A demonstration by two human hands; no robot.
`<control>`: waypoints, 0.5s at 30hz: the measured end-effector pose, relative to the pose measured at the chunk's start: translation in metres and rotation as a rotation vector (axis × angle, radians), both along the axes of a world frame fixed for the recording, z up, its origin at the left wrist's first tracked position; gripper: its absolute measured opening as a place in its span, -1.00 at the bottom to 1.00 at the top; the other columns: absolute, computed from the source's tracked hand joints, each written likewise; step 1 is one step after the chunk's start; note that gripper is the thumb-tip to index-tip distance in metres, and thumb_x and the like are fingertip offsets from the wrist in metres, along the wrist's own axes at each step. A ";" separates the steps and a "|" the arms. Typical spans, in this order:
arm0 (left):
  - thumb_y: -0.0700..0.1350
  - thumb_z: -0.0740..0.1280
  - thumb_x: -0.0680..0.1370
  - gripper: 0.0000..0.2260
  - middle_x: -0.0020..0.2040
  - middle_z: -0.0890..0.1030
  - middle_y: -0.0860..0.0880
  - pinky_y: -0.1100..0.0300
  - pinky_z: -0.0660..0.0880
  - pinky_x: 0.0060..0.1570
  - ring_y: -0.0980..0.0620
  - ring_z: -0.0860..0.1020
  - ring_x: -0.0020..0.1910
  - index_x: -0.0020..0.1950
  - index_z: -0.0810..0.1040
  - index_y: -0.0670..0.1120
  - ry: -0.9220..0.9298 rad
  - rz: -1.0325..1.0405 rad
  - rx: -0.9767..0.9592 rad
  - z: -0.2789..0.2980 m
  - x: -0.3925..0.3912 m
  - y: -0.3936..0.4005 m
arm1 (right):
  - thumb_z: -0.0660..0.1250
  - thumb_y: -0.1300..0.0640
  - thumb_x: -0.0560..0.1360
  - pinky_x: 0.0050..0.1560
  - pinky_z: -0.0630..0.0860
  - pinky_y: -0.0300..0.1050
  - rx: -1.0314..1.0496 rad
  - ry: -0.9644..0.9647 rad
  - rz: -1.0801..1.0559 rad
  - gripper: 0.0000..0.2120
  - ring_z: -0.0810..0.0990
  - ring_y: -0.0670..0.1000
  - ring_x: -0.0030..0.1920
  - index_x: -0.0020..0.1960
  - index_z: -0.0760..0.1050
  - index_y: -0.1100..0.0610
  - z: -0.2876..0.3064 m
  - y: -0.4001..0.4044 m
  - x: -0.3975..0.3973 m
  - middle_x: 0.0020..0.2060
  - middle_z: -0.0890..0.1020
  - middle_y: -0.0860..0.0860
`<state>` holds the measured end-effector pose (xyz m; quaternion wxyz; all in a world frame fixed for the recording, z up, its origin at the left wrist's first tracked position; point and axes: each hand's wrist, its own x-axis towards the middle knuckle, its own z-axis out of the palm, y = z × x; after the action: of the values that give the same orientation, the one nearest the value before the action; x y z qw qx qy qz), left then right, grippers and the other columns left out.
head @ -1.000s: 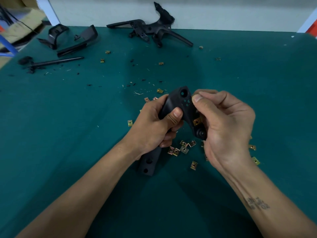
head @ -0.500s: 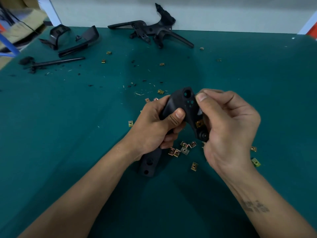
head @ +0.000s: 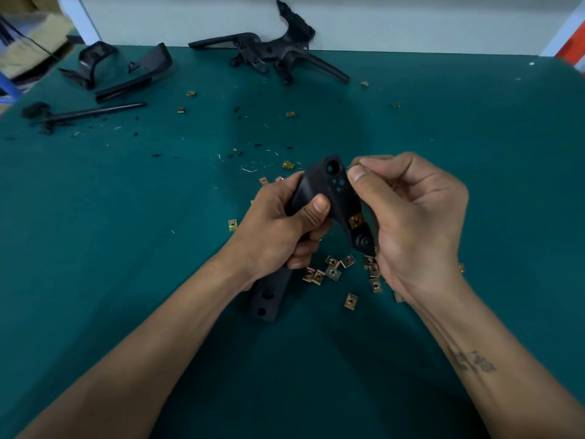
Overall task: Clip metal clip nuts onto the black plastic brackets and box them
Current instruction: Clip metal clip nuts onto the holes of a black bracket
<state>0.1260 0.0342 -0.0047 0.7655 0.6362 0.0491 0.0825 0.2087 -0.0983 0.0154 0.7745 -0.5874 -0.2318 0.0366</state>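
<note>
clearly the left hand [head: 278, 229] grips the bracket [head: 329, 198] to steady it, while the right hand [head: 418, 217] pinches a nut [head: 350, 167] against its top edge.

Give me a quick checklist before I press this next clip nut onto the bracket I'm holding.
1. Bracket held steady: ok. The left hand grips the black bracket around its middle.
2. First nut seated: ok. A brass clip nut sits on the bracket's right arm.
3. Next nut in grip: cannot tell. The right hand pinches at the bracket's top edge, but what it holds is hidden.
4. Nut lined up with its slot: cannot tell.
5. Spare nuts nearby: ok. Loose clip nuts lie on the green mat under the hands.
6. Box ready: cannot tell, none in view.
</note>
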 end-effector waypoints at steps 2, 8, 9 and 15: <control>-0.10 0.25 0.63 -0.87 -0.36 0.35 -0.06 0.28 0.27 -0.57 0.05 0.24 -0.54 0.02 0.39 -0.16 -0.010 -0.008 -0.006 0.000 -0.001 0.000 | 0.45 0.39 0.51 -0.11 0.54 -0.26 -0.090 -0.211 0.002 -0.85 0.64 -0.09 -0.18 -0.16 0.58 0.20 0.002 -0.004 0.002 -0.22 0.69 0.04; -0.11 0.24 0.63 -0.92 -0.38 0.36 -0.04 0.30 0.25 -0.56 0.06 0.24 -0.55 0.00 0.41 -0.11 -0.045 -0.008 -0.036 0.003 -0.004 -0.001 | 0.40 0.42 0.54 -0.12 0.50 -0.22 -0.173 -0.501 0.010 -0.87 0.59 -0.01 -0.21 -0.17 0.52 0.32 0.002 -0.009 0.005 -0.21 0.64 0.12; -0.11 0.24 0.63 -0.91 -0.38 0.36 -0.04 0.30 0.25 -0.57 0.06 0.23 -0.55 0.01 0.40 -0.13 -0.045 -0.012 -0.037 0.002 -0.003 -0.001 | 0.40 0.42 0.54 -0.12 0.50 -0.24 -0.190 -0.501 0.018 -0.87 0.59 -0.02 -0.21 -0.17 0.52 0.33 0.003 -0.011 0.008 -0.21 0.64 0.12; -0.12 0.24 0.63 -0.93 -0.38 0.37 -0.04 0.30 0.25 -0.57 0.06 0.24 -0.56 -0.05 0.47 -0.04 -0.078 -0.051 -0.061 0.001 -0.002 -0.001 | 0.43 0.42 0.51 -0.09 0.54 -0.25 -0.126 -0.392 0.078 -0.86 0.65 -0.06 -0.17 -0.15 0.56 0.23 0.009 -0.013 0.008 -0.20 0.68 0.06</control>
<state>0.1239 0.0330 -0.0036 0.7877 0.6100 0.0056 0.0863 0.2168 -0.1117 0.0249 0.6742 -0.6213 -0.3979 -0.0343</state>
